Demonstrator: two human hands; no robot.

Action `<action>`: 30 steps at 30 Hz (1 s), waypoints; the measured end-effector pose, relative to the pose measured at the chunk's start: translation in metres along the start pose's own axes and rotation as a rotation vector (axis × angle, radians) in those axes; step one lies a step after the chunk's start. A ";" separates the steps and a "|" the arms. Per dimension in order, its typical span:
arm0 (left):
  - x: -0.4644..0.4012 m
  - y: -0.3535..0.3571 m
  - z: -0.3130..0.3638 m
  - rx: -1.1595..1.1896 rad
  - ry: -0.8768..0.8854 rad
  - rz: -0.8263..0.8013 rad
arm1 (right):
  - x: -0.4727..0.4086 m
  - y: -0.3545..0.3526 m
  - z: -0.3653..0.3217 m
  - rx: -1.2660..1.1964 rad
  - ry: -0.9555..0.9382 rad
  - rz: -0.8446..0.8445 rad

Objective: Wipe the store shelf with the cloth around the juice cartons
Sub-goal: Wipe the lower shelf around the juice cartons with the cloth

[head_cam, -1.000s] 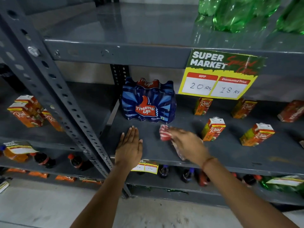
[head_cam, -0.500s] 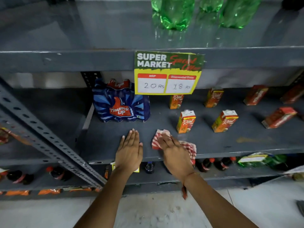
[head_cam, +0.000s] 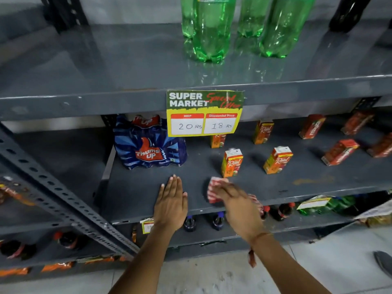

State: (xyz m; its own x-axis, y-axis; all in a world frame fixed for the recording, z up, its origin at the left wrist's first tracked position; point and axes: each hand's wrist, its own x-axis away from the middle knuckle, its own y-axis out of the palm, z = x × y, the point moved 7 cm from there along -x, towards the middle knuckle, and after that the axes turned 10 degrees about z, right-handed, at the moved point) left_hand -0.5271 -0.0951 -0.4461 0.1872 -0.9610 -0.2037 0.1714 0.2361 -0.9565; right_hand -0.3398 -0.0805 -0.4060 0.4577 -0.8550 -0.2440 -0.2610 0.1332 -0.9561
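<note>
The grey metal shelf (head_cam: 307,187) holds several small orange juice cartons; the nearest carton (head_cam: 231,163) stands upright just behind my right hand, another (head_cam: 277,160) to its right. My right hand (head_cam: 237,200) presses a red-and-white checked cloth (head_cam: 213,190) flat on the shelf near the front edge; the hand is blurred. My left hand (head_cam: 171,201) lies flat, fingers together, palm down on the shelf to the left of the cloth, holding nothing.
A blue Thums Up bottle pack (head_cam: 149,143) stands behind my left hand. A price sign (head_cam: 204,113) hangs from the upper shelf, where green bottles (head_cam: 210,28) stand. Red cartons (head_cam: 339,151) lie at right. Dark bottles (head_cam: 218,220) sit on the shelf below. A slanted upright (head_cam: 53,194) is at left.
The view has swung right and up. My right hand has slid the cloth back and forth on the shelf front beside the nearest carton. My left hand has stayed flat in place.
</note>
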 end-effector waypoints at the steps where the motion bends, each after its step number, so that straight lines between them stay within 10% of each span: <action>1: 0.000 0.002 0.009 0.002 0.014 -0.003 | -0.002 0.008 -0.009 0.010 -0.055 -0.017; 20: 0.003 0.020 0.075 -0.008 -0.075 0.030 | 0.023 -0.044 0.145 0.118 0.265 -0.066; 26: -0.004 0.028 0.102 -0.037 -0.098 0.057 | 0.008 -0.022 0.095 0.014 -0.174 -0.105; 30: 0.001 0.028 0.111 -0.077 -0.123 0.100 | 0.010 -0.006 0.110 -0.019 -0.133 -0.111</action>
State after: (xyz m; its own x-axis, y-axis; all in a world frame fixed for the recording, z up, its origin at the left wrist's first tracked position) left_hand -0.4143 -0.0733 -0.4497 0.3172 -0.9071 -0.2765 0.0720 0.3138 -0.9468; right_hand -0.2404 -0.0347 -0.4203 0.5926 -0.7899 -0.1580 -0.2180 0.0316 -0.9754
